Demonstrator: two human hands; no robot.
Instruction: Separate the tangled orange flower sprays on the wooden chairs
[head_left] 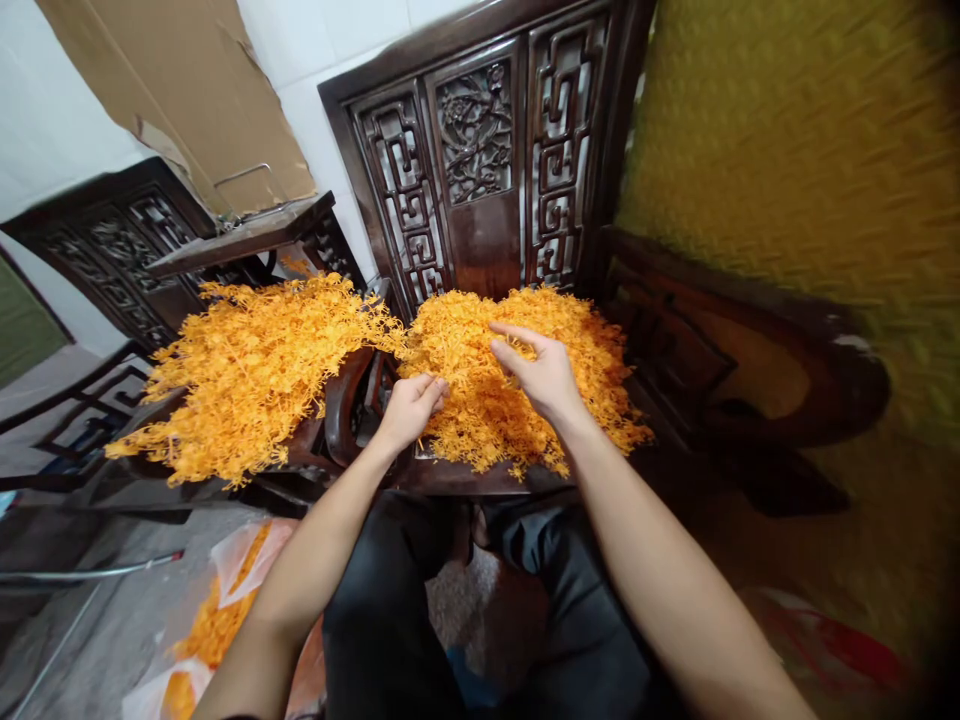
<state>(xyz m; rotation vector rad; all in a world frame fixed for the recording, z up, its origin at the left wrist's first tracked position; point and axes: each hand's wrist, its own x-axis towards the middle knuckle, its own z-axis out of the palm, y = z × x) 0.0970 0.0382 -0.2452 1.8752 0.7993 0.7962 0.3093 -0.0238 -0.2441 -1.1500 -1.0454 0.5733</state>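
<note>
Orange plastic sprigs [517, 385] lie in a big fluffy heap on the seat of a dark wooden chair [480, 160], and both hands are in that heap. The left hand [409, 405] rests on the near left edge of the heap. Its fingers are curled in close together, and the tips press into the sprigs. I cannot tell if it really holds one. The right hand [541, 372] lies on top of the middle of the heap. Its fingers are spread a bit and bent down, and the thumb sticks out to the left. It touches the sprigs, but nothing is pinched in it that I can see.

The heap is wider than it is deep, so its long way runs from left to right across the seat. The little sprigs point every which way. Most of the heap lies far from the left hand and to its right, and it spreads out on all sides under the right hand.

A second orange heap [251, 370] lies on another dark chair [120, 250] to the left, just beside the first heap. A brown sheet of cardboard [187, 90] leans on the white wall far off on the left. A bag with more orange bits [217, 610] sits on the floor near the left arm. The person's dark trousers [390, 620] are nearest of all. Something yellow and blurry [810, 150] fills the right side.
</note>
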